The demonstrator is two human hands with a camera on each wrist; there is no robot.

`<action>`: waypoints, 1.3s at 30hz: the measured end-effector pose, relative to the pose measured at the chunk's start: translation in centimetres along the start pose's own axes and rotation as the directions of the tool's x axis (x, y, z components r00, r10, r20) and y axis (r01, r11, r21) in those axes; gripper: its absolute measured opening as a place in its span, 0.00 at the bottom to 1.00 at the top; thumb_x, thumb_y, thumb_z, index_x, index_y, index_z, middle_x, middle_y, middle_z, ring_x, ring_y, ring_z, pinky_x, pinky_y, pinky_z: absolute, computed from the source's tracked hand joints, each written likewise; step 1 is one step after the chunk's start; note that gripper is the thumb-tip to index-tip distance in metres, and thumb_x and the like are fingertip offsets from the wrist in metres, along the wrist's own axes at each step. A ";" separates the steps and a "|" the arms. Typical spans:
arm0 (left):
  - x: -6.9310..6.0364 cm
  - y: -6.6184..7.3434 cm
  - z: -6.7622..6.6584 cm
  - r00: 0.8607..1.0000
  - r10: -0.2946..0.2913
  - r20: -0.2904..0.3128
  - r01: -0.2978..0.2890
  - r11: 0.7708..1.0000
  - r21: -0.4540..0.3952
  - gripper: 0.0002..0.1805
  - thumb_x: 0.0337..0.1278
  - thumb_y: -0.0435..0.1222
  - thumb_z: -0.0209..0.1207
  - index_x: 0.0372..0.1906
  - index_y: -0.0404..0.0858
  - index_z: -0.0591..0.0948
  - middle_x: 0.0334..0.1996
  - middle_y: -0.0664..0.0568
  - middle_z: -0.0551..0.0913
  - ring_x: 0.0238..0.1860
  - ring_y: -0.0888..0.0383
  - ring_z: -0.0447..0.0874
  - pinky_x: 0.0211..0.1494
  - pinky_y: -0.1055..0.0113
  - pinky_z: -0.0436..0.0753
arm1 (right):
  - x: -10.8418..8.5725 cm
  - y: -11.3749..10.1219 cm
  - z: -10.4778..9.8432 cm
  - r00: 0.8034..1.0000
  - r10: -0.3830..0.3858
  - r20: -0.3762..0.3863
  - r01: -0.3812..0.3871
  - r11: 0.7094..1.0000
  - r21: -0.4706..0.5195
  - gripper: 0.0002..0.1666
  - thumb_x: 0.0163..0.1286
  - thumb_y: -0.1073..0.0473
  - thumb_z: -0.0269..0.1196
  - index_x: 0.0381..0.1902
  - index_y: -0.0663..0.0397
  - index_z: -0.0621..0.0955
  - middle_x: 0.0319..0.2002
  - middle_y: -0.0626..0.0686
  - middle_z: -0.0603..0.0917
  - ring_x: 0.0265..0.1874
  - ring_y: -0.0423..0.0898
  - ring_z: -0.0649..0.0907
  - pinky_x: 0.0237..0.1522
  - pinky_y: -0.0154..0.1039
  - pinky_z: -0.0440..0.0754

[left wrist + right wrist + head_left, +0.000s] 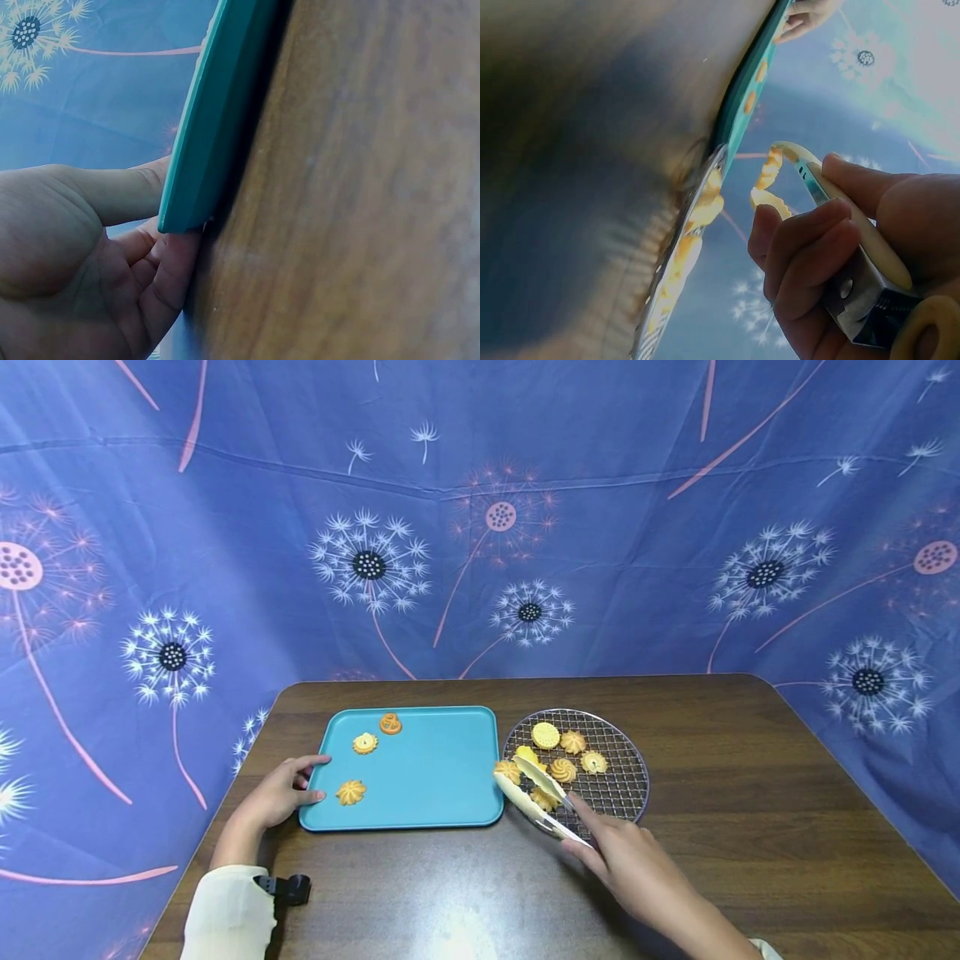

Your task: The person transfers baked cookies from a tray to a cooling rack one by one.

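The left hand (279,791) grips the left edge of a blue tray (420,785), thumb on top and fingers under the rim in the left wrist view. Three snacks lie on the tray: a pretzel (390,723), a round cookie (365,743) and a swirled cookie (350,792). The right hand (630,868) holds cream-tipped metal tongs (536,817) over the left side of a round wire rack (633,777). Between the tong tips is a cookie (769,169), raised above the rack in the right wrist view. Several cookies lie on the rack, including a round one (546,736).
The tray and rack stand side by side on a brown wooden table (750,793), the rack to the right. A blue cloth with dandelion prints (615,527) hangs behind the table. A black strap (288,888) is at the left wrist.
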State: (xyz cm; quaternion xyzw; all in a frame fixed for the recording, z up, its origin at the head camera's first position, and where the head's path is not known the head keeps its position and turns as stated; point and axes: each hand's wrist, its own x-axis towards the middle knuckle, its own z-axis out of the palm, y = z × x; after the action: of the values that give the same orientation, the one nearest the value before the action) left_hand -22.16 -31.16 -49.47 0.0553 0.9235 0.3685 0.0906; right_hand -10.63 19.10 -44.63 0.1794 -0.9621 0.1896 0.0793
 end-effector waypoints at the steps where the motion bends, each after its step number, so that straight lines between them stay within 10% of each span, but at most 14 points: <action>1: 0.0 0.0 0.0 1.000 -0.001 0.000 0.001 1.000 0.001 0.31 0.61 0.28 0.68 0.69 0.28 0.74 0.45 0.39 0.74 0.43 0.48 0.73 0.42 0.58 0.73 | -0.2 0.2 -0.1 1.000 0.008 -0.003 -0.008 1.000 0.004 0.37 0.71 0.44 0.68 0.73 0.55 0.75 0.48 0.62 0.89 0.44 0.59 0.89 0.46 0.55 0.85; 39: 0.1 0.1 -0.1 1.000 -0.016 0.004 0.016 1.000 0.015 0.31 0.62 0.28 0.68 0.70 0.29 0.73 0.45 0.39 0.74 0.43 0.47 0.72 0.42 0.57 0.72 | -5.3 5.5 -2.6 0.991 0.106 0.078 -0.100 0.992 -0.076 0.39 0.70 0.44 0.69 0.72 0.56 0.74 0.39 0.55 0.88 0.35 0.52 0.88 0.34 0.56 0.84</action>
State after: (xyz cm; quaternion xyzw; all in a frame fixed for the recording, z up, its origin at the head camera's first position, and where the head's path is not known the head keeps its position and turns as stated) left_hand -22.26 -31.10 -49.33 0.0493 0.9265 0.3606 0.0952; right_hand -7.55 26.56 -45.31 0.1341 -0.9787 0.1514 0.0365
